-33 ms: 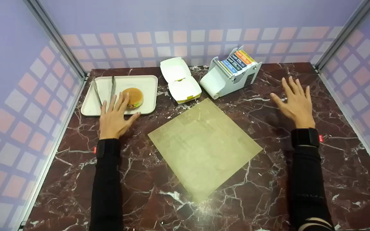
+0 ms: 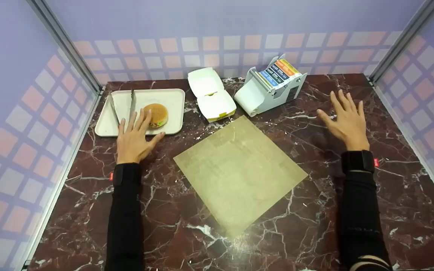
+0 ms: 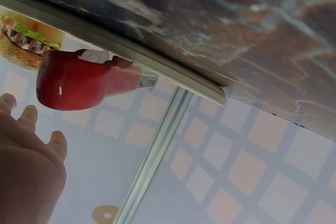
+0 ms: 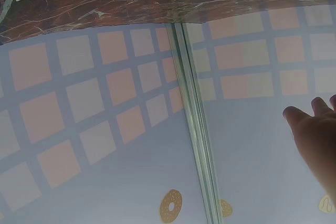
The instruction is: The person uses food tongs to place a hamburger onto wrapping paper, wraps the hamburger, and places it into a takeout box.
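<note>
My left hand (image 2: 133,143), fingers spread and straight, is at the near edge of a white tray (image 2: 173,99), its fingertips reaching over the rim. On the tray lie a hamburger (image 2: 157,114) and two narrow metal strips (image 2: 132,102). The left wrist view shows a red handle-like piece (image 3: 76,80) with a metal end beside the hamburger (image 3: 21,43); my hand hides it in the head view. Whether strips and red piece are one tool, I cannot tell. My right hand (image 2: 349,126) spreads its fingers over the right side of the table and holds nothing.
A square sheet of tan paper (image 2: 239,175) lies turned cornerwise mid-table. Behind it stand an unfolded white burger box (image 2: 215,104) and a label dispenser (image 2: 266,98) with colourful labels. Tiled-pattern walls (image 2: 232,41) enclose the marble table (image 2: 171,226) at back and sides.
</note>
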Demonstrator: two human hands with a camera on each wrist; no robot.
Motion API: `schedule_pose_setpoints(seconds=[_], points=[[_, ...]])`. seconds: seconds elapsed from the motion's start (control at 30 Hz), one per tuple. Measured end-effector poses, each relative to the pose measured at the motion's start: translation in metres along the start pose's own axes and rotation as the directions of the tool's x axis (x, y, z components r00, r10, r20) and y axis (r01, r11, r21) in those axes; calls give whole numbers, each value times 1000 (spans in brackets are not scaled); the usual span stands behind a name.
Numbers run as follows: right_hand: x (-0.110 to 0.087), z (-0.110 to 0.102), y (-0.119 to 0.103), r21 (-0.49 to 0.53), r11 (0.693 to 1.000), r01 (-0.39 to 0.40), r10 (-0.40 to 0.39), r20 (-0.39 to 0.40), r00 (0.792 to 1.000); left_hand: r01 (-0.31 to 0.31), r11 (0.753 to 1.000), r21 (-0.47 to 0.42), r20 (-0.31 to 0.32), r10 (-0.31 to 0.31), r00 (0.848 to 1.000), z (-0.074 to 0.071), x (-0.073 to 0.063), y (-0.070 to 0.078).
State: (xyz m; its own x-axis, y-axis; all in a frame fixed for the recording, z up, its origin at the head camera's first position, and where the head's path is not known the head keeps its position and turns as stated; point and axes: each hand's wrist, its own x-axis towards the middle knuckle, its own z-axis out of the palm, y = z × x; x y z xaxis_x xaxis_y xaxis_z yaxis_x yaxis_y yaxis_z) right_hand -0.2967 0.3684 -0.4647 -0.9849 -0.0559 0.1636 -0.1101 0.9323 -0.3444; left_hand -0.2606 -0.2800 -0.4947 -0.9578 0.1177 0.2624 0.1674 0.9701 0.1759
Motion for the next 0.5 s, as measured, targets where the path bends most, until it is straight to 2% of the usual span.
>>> schedule_pose_setpoints(seconds=[0.2, 0.27, 0.37, 0.43, 0.47, 0.5], points=[[2, 1, -1, -8, 1000, 5, -5, 2, 1000, -14, 999, 36, 43, 13, 999, -3, 3, 5], [4, 1, -5, -25, 1000, 12, -12, 16, 1000, -32, 998, 48, 82, 28, 996, -5, 6, 15], [4, 4, -16, -65, 997, 39, -35, 60, 998, -66, 997, -39, 178, 72, 981, -5, 9, 45], [0, 8, -30, -100, 992, 76, -65, 113, 992, -129, 983, -130, 278, 161, 947, -2, 8, 70], [-3, 12, -39, -111, 989, 100, -84, 137, 987, -159, 971, -181, 324, 211, 922, 2, 7, 84], [-8, 17, -50, -111, 986, 126, -107, 160, 981, -192, 954, -229, 376, 269, 887, 5, 6, 97]])
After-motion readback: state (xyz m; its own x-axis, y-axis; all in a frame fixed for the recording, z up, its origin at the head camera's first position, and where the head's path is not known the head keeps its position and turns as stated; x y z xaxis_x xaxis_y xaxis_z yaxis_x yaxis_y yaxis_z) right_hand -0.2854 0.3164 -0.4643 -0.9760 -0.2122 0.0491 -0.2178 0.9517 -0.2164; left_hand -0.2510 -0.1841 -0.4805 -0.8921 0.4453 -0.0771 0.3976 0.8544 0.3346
